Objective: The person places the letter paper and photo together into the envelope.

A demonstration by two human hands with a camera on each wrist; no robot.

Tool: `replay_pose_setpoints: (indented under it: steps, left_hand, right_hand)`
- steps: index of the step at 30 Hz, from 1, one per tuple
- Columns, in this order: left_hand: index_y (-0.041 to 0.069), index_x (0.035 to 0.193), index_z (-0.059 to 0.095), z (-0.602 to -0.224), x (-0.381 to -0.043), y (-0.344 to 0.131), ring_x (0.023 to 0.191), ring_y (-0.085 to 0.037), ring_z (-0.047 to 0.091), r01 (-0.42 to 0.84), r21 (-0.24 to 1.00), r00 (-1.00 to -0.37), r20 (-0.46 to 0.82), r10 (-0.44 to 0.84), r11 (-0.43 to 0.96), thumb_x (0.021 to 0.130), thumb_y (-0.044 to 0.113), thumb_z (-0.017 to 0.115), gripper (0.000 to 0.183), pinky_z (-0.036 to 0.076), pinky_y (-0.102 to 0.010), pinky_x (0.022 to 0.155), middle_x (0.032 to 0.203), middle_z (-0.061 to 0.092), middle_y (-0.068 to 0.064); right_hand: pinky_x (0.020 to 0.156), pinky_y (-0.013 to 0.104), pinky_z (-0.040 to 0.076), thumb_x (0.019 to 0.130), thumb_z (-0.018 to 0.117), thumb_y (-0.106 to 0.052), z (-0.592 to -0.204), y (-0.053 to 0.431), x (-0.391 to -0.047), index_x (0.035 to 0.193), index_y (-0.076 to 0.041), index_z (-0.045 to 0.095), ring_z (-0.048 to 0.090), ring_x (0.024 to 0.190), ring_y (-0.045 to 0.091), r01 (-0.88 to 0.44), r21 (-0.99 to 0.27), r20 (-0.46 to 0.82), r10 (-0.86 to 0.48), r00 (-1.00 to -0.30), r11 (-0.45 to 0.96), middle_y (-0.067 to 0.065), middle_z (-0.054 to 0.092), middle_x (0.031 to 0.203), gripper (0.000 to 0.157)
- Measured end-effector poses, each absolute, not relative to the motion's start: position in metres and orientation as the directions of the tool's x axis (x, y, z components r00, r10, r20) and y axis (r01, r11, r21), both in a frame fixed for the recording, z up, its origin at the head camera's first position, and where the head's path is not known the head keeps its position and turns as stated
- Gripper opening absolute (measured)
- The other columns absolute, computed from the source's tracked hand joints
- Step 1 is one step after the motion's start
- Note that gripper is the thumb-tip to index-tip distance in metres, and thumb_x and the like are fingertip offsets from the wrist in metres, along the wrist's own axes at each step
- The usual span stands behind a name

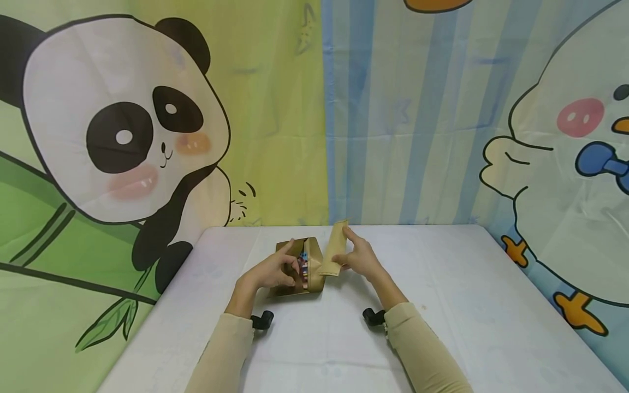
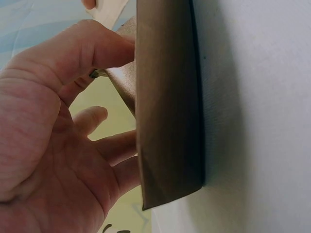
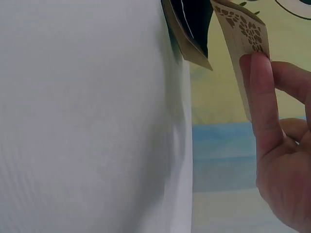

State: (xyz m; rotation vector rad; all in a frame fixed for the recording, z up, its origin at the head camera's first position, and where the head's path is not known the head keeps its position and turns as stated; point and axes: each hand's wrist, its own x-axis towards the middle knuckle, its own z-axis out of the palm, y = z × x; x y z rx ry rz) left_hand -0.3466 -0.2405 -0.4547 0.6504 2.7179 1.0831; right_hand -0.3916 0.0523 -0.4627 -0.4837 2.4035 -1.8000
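Note:
A brown cardboard box point(image 1: 315, 283) stands on the table, its top open, with small multicoloured pieces point(image 1: 304, 271) inside. My left hand point(image 1: 271, 271) reaches over the near left rim, one finger raised and the others bent down inside. In the left wrist view the box wall point(image 2: 167, 107) hides those fingertips, so whether they pinch anything is unclear. To the right of the box, my right hand point(image 1: 362, 257) grips a flat tan card strip point(image 1: 335, 245) between thumb and fingers. Brown cut-out or printed patterning marks the strip point(image 3: 245, 34) in the right wrist view.
A white cloth covers the table point(image 1: 432, 305). Behind it hangs a curtain with a cartoon panda point(image 1: 123, 120) and a white bird point(image 1: 580, 213). Black wrist mounts point(image 1: 262, 320) sit at both cuffs.

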Motion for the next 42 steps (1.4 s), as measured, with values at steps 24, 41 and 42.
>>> replay_pose_setpoints:
  steps: [24,41,42]
  left_hand:
    - [0.023,0.086,0.069,-0.457,-0.351,-0.24,0.154,-0.041,0.028,0.331,0.674,-0.9,0.016,0.435,0.661,0.08,0.002,0.082,0.025,0.039,-0.053,0.111,0.177,0.003,-0.006]
    - [0.022,0.087,0.069,-0.455,-0.349,-0.24,0.156,-0.048,0.022,0.337,0.664,-0.898,0.015,0.439,0.668,0.08,0.003,0.083,0.025,0.037,-0.061,0.115,0.177,0.005,-0.01]
    - [0.022,0.087,0.069,-0.456,-0.349,-0.24,0.156,-0.047,0.022,0.336,0.662,-0.899,0.013,0.437,0.67,0.08,0.003,0.083,0.024,0.036,-0.061,0.115,0.177,0.005,-0.009]
  right_hand:
    - [0.076,0.035,0.061,0.086,0.082,-0.002,-0.472,0.025,-0.38,0.164,-0.005,0.026,0.078,0.078,0.032,-0.241,-0.936,0.093,-0.481,-0.872,0.256,0.028,0.057,0.146,0.097]
    - [0.083,0.039,0.061,0.086,0.083,-0.008,-0.474,0.015,-0.374,0.162,-0.005,0.031,0.079,0.078,0.03,-0.18,-0.939,-0.011,-0.546,-0.837,0.293,0.02,0.077,0.107,0.093]
    - [0.081,0.039,0.062,0.086,0.083,-0.007,-0.475,0.015,-0.374,0.162,-0.004,0.031,0.078,0.078,0.031,-0.175,-0.941,-0.014,-0.551,-0.834,0.289,0.021,0.077,0.108,0.092]
